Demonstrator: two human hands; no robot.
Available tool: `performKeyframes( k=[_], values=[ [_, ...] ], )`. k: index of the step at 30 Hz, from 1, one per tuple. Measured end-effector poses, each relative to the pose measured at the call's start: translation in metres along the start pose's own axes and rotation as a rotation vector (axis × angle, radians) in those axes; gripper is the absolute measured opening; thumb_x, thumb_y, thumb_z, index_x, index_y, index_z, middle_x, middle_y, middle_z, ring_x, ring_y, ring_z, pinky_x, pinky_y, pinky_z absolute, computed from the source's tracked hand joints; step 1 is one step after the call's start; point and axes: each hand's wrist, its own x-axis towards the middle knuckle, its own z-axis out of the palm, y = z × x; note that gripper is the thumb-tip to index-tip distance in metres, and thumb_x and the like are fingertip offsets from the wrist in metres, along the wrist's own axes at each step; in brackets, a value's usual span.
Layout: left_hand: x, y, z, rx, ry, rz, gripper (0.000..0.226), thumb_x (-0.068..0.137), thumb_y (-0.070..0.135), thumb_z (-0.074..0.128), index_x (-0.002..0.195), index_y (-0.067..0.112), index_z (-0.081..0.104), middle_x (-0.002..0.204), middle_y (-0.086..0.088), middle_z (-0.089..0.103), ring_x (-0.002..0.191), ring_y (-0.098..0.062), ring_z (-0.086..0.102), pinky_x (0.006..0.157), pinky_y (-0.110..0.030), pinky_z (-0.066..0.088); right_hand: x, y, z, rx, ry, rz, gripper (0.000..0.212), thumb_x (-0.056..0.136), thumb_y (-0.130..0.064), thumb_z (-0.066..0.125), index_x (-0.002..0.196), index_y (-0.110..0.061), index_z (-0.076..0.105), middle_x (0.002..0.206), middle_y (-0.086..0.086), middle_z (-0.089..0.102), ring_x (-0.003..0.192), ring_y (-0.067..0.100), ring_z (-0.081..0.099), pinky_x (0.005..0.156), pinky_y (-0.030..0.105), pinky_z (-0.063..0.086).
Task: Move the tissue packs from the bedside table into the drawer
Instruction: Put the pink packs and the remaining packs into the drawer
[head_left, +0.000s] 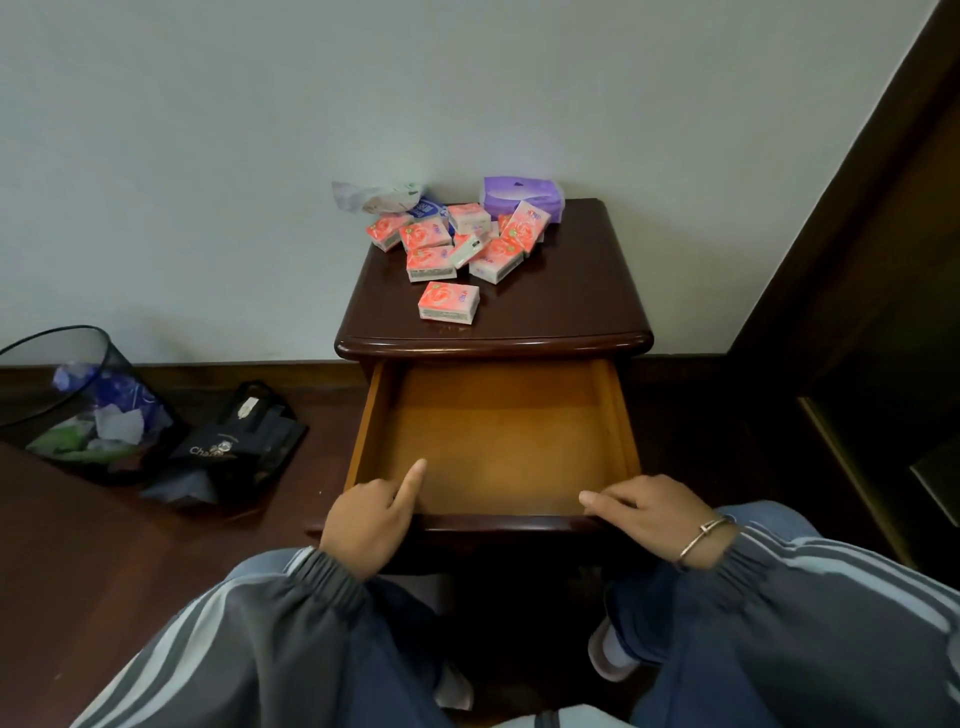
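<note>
Several small pink tissue packs (457, 244) lie in a loose heap at the back of the dark wooden bedside table (571, 306), with one pack (448, 302) apart nearer the front. A purple tissue pack (522, 196) and a crumpled white wrapper (374, 195) sit against the wall. Below, the drawer (498, 441) is pulled out and its orange-brown bottom is bare. My left hand (371, 519) rests on the drawer's front left corner, index finger pointing inward. My right hand (654, 512), with a bracelet, lies over the front right edge.
A black mesh waste bin (78, 405) with paper in it stands on the floor at left, next to a black bag (244, 441). Dark wooden furniture (883, 312) rises at right. My knees fill the bottom of the view.
</note>
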Motion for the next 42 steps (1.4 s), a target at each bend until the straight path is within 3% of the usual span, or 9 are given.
performKeyframes(
  k=[5,9,13,16,22,28,33,38,42],
  values=[
    [0.006,-0.007,-0.004,-0.035,-0.052,-0.012,0.067,0.097,0.056,0.024,0.058,0.012,0.055,0.066,-0.008,0.063,0.069,-0.023,0.062,0.073,-0.036,0.047,0.001,0.005,-0.006,0.146,-0.067,-0.051,0.049,0.089,-0.057,0.041,0.076,-0.017,0.067,0.069,-0.004,0.064,0.071,0.011,0.061,0.068,0.025,0.045],
    [0.013,-0.013,-0.002,-0.203,-0.116,0.015,0.061,0.093,0.060,0.028,0.078,0.021,0.073,0.079,0.003,0.072,0.077,-0.007,0.066,0.079,-0.028,0.051,0.019,0.005,-0.025,0.190,0.016,-0.072,0.027,0.089,-0.048,0.050,0.099,-0.030,0.068,0.098,-0.012,0.070,0.092,0.002,0.063,0.080,0.019,0.048],
    [0.032,-0.014,-0.014,-0.220,-0.031,0.101,0.047,0.091,0.058,0.031,0.086,0.029,0.067,0.078,0.010,0.069,0.073,-0.001,0.063,0.068,-0.021,0.051,0.067,0.006,-0.058,0.132,0.407,-0.082,0.035,0.091,-0.038,0.053,0.121,-0.022,0.059,0.120,-0.007,0.060,0.113,0.010,0.054,0.091,0.023,0.040],
    [0.062,-0.006,-0.027,-0.170,0.160,0.185,0.035,0.095,0.046,0.041,0.112,0.023,0.062,0.103,0.008,0.066,0.088,-0.002,0.058,0.078,-0.020,0.046,0.120,0.005,-0.080,0.045,0.580,-0.074,0.042,0.092,-0.034,0.052,0.128,-0.013,0.053,0.132,0.007,0.054,0.125,0.024,0.047,0.103,0.035,0.037],
    [0.138,0.033,-0.051,-0.039,0.352,0.359,0.057,0.089,0.044,0.056,0.140,0.023,0.038,0.142,0.001,0.042,0.130,-0.016,0.041,0.106,-0.029,0.034,0.217,0.000,-0.087,-0.166,0.446,0.119,0.066,0.092,-0.053,0.037,0.146,-0.017,0.025,0.156,0.007,0.019,0.145,0.027,0.011,0.114,0.049,0.019],
    [0.204,0.056,-0.048,0.196,0.227,0.383,0.084,0.084,0.054,0.058,0.151,0.022,0.018,0.159,0.000,0.018,0.145,-0.020,0.019,0.115,-0.044,0.025,0.245,-0.001,-0.057,-0.311,0.409,0.199,0.066,0.091,-0.061,0.017,0.148,-0.027,0.018,0.158,0.001,0.016,0.146,0.023,0.010,0.114,0.052,0.011],
    [0.218,0.052,-0.032,0.154,0.192,0.415,0.079,0.087,0.052,0.056,0.150,0.020,0.023,0.155,-0.002,0.026,0.140,-0.021,0.031,0.114,-0.042,0.029,0.243,0.000,-0.053,-0.331,0.537,0.175,0.063,0.089,-0.058,0.026,0.144,-0.028,0.029,0.153,0.002,0.029,0.143,0.023,0.022,0.112,0.052,0.019],
    [0.215,0.055,-0.036,0.301,0.297,0.475,0.072,0.075,0.063,0.062,0.130,0.019,0.051,0.114,0.000,0.048,0.107,-0.020,0.047,0.091,-0.034,0.040,0.245,0.001,-0.050,-0.354,0.571,0.175,0.062,0.087,-0.053,0.027,0.143,-0.027,0.033,0.151,0.002,0.034,0.141,0.025,0.027,0.111,0.051,0.023],
    [0.223,0.071,-0.054,-0.221,0.315,0.229,0.059,0.070,0.067,0.065,0.098,0.015,0.060,0.091,0.002,0.054,0.085,-0.013,0.053,0.068,-0.026,0.043,0.245,0.000,-0.049,-0.356,0.587,0.172,0.061,0.085,-0.050,0.028,0.141,-0.026,0.036,0.149,0.004,0.038,0.139,0.026,0.031,0.111,0.049,0.026]
  ],
)
